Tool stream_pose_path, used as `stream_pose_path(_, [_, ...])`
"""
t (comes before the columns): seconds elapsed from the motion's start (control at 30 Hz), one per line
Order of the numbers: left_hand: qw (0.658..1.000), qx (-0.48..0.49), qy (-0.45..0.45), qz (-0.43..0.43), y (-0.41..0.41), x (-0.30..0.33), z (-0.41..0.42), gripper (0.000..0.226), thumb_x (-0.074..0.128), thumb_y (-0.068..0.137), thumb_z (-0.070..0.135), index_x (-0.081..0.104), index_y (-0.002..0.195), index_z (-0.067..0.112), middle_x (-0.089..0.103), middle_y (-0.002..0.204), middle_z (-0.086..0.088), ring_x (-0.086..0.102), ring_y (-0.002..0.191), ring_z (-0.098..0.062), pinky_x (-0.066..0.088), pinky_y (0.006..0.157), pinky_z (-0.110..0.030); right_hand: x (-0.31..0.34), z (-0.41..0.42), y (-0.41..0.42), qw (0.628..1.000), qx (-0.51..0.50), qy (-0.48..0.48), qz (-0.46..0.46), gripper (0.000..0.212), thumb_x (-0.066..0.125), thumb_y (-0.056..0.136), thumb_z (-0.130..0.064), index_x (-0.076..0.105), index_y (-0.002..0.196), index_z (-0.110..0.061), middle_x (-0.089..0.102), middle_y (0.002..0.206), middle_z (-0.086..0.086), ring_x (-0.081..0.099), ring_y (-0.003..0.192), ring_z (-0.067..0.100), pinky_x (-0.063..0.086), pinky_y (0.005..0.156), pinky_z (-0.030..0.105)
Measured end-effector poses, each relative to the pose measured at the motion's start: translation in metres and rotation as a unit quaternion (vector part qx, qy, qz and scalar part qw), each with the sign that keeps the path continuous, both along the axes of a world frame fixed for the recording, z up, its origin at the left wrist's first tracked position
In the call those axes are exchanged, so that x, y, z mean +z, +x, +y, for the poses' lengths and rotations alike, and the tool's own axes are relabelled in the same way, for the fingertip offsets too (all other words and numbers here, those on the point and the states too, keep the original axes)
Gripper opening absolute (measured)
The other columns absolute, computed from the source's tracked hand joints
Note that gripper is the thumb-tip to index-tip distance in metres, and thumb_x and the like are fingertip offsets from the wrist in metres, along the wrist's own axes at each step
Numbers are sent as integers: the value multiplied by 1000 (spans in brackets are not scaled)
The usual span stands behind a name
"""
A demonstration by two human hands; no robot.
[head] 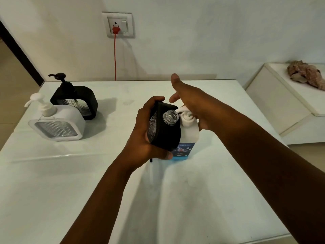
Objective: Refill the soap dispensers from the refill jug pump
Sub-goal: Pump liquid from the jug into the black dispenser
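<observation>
Left hand (142, 138) wrapped round black square soap dispenser (164, 131), clear neck tipped under white pump spout (179, 110) of white refill jug (189, 136). Right hand (190, 104) flat on pump, fingers straight. Soap may spill if neck slips.

A white counter (105, 173) carries a refill jug (188, 138); well left of the jug stand a white dispenser (58, 125) and, just behind it, a black dispenser (77, 99).

There was just one camera, worn on the person's head. It looked forward and down at the white surface (88, 173) from close up, toward the wall (193, 41) behind it.
</observation>
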State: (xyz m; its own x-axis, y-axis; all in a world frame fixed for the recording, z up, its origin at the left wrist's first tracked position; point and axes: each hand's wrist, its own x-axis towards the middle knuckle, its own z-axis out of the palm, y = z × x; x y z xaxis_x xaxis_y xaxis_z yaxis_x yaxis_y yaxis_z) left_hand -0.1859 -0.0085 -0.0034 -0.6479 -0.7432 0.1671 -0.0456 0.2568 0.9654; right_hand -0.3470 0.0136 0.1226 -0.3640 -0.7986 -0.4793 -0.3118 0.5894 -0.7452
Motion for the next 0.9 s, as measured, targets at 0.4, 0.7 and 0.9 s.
stream_pose_path(0.4, [1000,7,-2,-2,0,2,5,133,94,47,6,31,159,38,45,156,8,53,142,-26,65,93,-51,-15,-7,1,990,-2,-51,133,61,20,102,-59,59,116,-15,58,104,4,54,101,27,44,94,43])
stream_pose_path(0.7, [1000,7,-10,-9,0,-2,1,137,96,44,9,31,161,37,46,158,0,49,147,-30,55,109,-63,-11,-2,-5,997,2,-41,68,81,19,93,-74,62,124,-14,56,87,0,57,91,23,48,91,42])
stream_pose_path(0.9, [1000,14,-22,-10,1,-2,5,134,95,44,8,33,159,37,46,155,3,49,146,-23,57,109,-58,-24,-14,-5,971,-6,-85,224,67,12,98,-67,52,122,-18,57,101,1,54,107,29,36,85,37])
